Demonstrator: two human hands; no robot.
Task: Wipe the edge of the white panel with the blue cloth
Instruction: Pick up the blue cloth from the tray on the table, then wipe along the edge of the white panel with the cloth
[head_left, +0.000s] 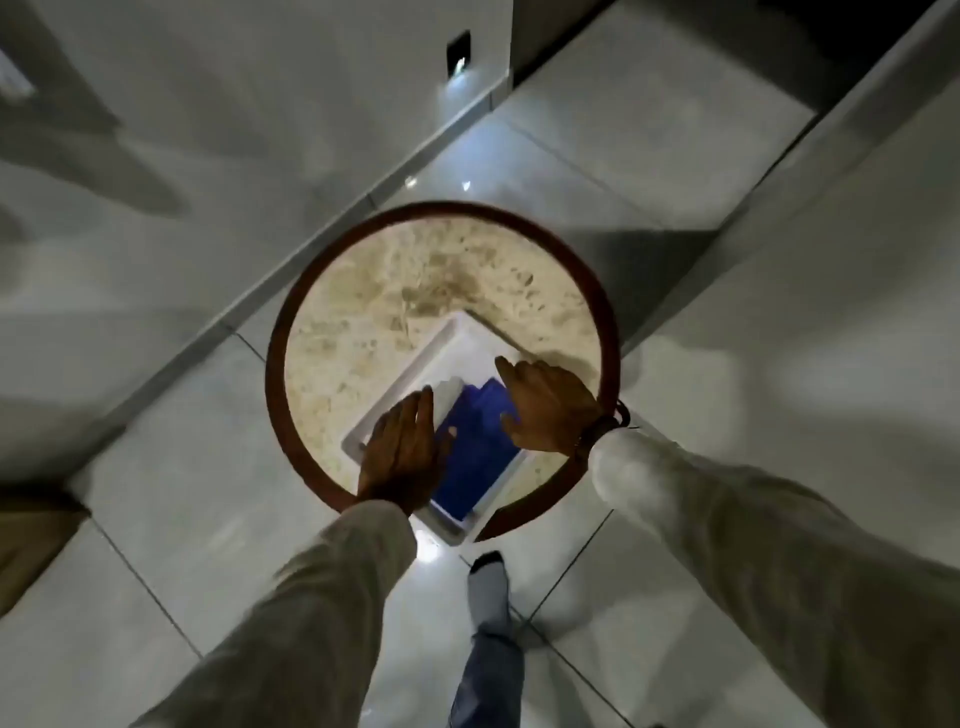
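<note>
A white rectangular panel (453, 340) with a raised rim lies diagonally on a round table, its near corner jutting past the table's edge. A folded blue cloth (475, 462) rests on the panel's near half. My left hand (400, 452) lies flat on the panel's left side, fingers together, thumb touching the cloth's left border. My right hand (545, 405) lies flat over the panel's right edge, fingers pointing to the far left, thumb resting on the cloth. Neither hand is closed around anything. Both hands hide parts of the panel's rim.
The round table (275, 374) has a mottled beige stone top and a dark brown rim. It stands on glossy pale floor tiles near a white wall with a baseboard (291, 275). My socked foot (488, 587) and jeans leg are just below the table.
</note>
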